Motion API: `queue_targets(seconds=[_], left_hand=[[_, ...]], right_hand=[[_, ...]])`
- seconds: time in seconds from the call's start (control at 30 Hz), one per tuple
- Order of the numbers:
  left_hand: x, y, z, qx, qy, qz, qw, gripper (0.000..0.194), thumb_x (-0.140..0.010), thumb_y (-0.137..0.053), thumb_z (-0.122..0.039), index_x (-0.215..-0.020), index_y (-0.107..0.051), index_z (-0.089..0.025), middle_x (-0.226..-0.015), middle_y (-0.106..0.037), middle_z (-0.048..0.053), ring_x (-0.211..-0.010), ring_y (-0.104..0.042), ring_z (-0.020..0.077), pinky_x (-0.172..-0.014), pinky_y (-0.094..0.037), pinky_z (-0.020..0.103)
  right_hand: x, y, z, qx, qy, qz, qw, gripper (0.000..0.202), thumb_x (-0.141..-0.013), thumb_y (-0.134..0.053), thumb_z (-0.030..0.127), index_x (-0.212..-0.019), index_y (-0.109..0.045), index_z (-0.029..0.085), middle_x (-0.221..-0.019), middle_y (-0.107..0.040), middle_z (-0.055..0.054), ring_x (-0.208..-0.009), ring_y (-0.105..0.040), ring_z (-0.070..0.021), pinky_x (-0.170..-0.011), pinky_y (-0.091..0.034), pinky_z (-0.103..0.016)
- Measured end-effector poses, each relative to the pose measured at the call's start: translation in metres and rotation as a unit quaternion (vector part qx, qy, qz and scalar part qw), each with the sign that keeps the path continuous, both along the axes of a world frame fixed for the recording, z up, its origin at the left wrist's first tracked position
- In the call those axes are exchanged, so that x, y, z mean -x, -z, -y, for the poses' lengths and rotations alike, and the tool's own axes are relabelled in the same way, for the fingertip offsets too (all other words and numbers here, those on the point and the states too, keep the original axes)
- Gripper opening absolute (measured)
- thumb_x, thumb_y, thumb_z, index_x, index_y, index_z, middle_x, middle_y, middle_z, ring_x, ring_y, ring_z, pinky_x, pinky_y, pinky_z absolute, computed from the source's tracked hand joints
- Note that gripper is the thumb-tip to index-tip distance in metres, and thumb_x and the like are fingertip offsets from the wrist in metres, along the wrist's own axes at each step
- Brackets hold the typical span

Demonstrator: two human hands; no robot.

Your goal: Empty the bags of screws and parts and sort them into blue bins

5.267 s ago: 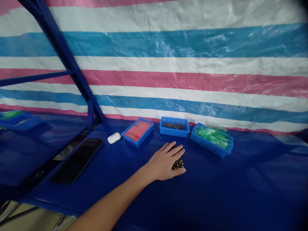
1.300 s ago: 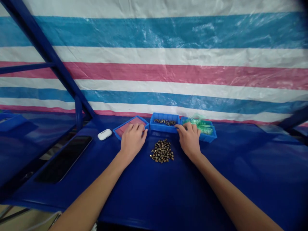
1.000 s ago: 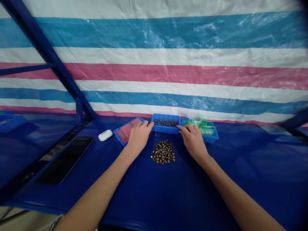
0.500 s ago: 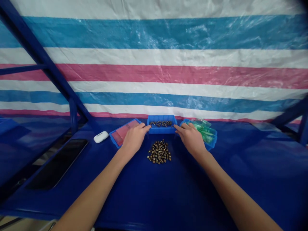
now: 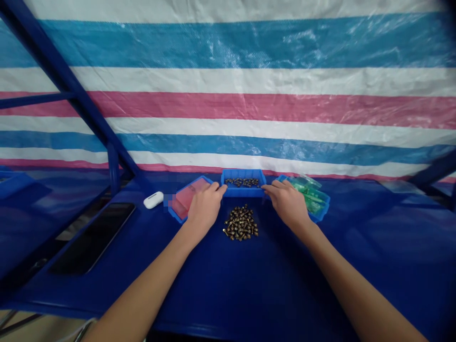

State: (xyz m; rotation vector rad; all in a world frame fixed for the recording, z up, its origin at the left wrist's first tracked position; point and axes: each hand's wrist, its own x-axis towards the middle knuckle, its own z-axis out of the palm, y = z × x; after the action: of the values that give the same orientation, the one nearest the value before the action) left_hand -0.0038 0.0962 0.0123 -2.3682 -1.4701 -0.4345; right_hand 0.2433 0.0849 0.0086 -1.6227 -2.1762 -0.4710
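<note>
A small blue bin [image 5: 243, 192] with dark screws [image 5: 242, 182] inside stands at the back of the table, against the striped sheet. My left hand [image 5: 205, 204] has its fingers closed at the bin's front left corner. At the front right corner, my right hand [image 5: 290, 202] pinches the edge with thumb and fingers. Between my forearms, a loose pile of brass-coloured screws [image 5: 241, 223] lies on the table just in front of the bin. Both hands partly cover the bins to either side.
A blue bin [image 5: 177, 217] with red bags [image 5: 187, 194] is at left, another [image 5: 323, 213] with green bags [image 5: 312, 198] at right. A white case [image 5: 153, 200] and black phone [image 5: 93, 240] lie on the left. Blue frame bars [image 5: 90, 116] slant beside the striped sheet [image 5: 228, 107].
The view has shifted slightly, so everything appears a little further right. Both hands stay at the middle bin's front corners, and the screw pile looks the same.
</note>
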Motion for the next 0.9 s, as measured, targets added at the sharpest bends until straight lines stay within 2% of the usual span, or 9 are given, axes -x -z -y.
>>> queue_targets(seconds=[0.23,0.37,0.43,0.53,0.6,0.63,0.7,0.8,0.9], left_hand=[[-0.002,0.001,-0.002,-0.008,-0.007,0.003,1.0,0.036,-0.091,-0.047,-0.009,-0.121,-0.061,-0.022,-0.097,-0.064,0.008,-0.084,-0.059,0.0247,-0.058,-0.047,0.033],[-0.005,-0.001,0.007,-0.072,-0.007,0.018,0.997,0.036,-0.093,-0.046,-0.015,-0.127,-0.058,-0.02,-0.107,-0.064,0.012,-0.096,-0.056,0.0297,-0.076,-0.048,0.043],[-0.009,-0.002,0.016,-0.083,0.038,0.054,0.994,0.037,-0.095,-0.044,-0.021,-0.13,-0.056,-0.021,-0.117,-0.061,0.013,-0.105,-0.054,0.0306,-0.087,-0.045,0.047],[-0.02,0.003,0.031,0.022,0.177,0.102,0.979,0.037,-0.096,-0.044,-0.039,-0.126,-0.058,-0.021,-0.126,-0.059,0.009,-0.116,-0.052,0.0256,-0.099,-0.041,0.043],[-0.027,0.011,0.038,0.114,0.217,0.108,0.963,0.063,-0.089,-0.048,-0.058,-0.137,-0.047,-0.017,-0.141,-0.048,0.012,-0.129,-0.043,0.0269,-0.107,-0.036,0.042],[-0.03,0.016,0.04,0.145,0.228,0.103,0.958,0.076,-0.084,-0.049,-0.065,-0.141,-0.041,-0.015,-0.146,-0.043,0.013,-0.135,-0.038,0.0284,-0.111,-0.032,0.043],[-0.035,0.025,0.042,0.181,0.225,0.089,0.953,0.088,-0.082,-0.048,-0.07,-0.146,-0.032,-0.012,-0.152,-0.033,0.015,-0.142,-0.027,0.0293,-0.116,-0.024,0.044],[-0.036,0.032,0.041,0.205,0.211,0.088,0.952,0.083,-0.088,-0.042,-0.065,-0.148,-0.028,-0.01,-0.156,-0.026,0.014,-0.145,-0.018,0.0268,-0.118,-0.018,0.042],[-0.033,0.03,0.039,0.219,0.204,0.121,0.946,0.082,-0.089,-0.046,-0.058,-0.151,-0.018,-0.013,-0.157,-0.022,0.012,-0.145,-0.02,0.0266,-0.117,-0.022,0.041]], right_hand=[[0.003,0.005,0.003,-0.017,0.02,0.014,1.0,0.029,-0.095,-0.048,0.019,-0.117,-0.066,0.025,-0.089,-0.066,-0.005,-0.086,-0.053,-0.0237,-0.06,-0.041,-0.031],[0.009,-0.002,0.015,-0.059,0.02,0.028,0.998,0.034,-0.097,-0.045,0.024,-0.128,-0.059,0.021,-0.098,-0.064,-0.011,-0.09,-0.054,-0.0256,-0.069,-0.045,-0.035],[0.013,-0.006,0.024,-0.075,-0.007,0.011,0.997,0.034,-0.098,-0.044,0.027,-0.128,-0.058,0.019,-0.106,-0.063,-0.013,-0.097,-0.053,-0.0272,-0.079,-0.045,-0.038],[0.018,-0.003,0.034,-0.017,-0.067,-0.059,0.996,0.028,-0.098,-0.043,0.026,-0.116,-0.063,0.018,-0.099,-0.064,-0.01,-0.094,-0.057,-0.0242,-0.084,-0.046,-0.036],[0.019,0.005,0.035,0.067,-0.091,-0.106,0.988,0.025,-0.098,-0.043,0.024,-0.108,-0.065,0.018,-0.091,-0.065,-0.007,-0.087,-0.06,-0.021,-0.081,-0.048,-0.032],[0.019,0.009,0.034,0.105,-0.098,-0.122,0.982,0.023,-0.098,-0.043,0.022,-0.105,-0.065,0.018,-0.09,-0.065,-0.007,-0.086,-0.061,-0.0202,-0.08,-0.049,-0.031],[0.018,0.015,0.031,0.152,-0.106,-0.143,0.972,0.021,-0.096,-0.045,0.02,-0.102,-0.065,0.017,-0.091,-0.064,-0.007,-0.085,-0.061,-0.0198,-0.08,-0.049,-0.031],[0.017,0.02,0.026,0.165,-0.112,-0.176,0.964,0.018,-0.095,-0.048,0.021,-0.099,-0.066,0.018,-0.092,-0.063,-0.007,-0.086,-0.061,-0.0201,-0.079,-0.05,-0.032],[0.019,0.022,0.025,0.162,-0.124,-0.2,0.958,0.018,-0.093,-0.053,0.024,-0.104,-0.066,0.02,-0.096,-0.063,-0.007,-0.091,-0.06,-0.0217,-0.081,-0.05,-0.034]])
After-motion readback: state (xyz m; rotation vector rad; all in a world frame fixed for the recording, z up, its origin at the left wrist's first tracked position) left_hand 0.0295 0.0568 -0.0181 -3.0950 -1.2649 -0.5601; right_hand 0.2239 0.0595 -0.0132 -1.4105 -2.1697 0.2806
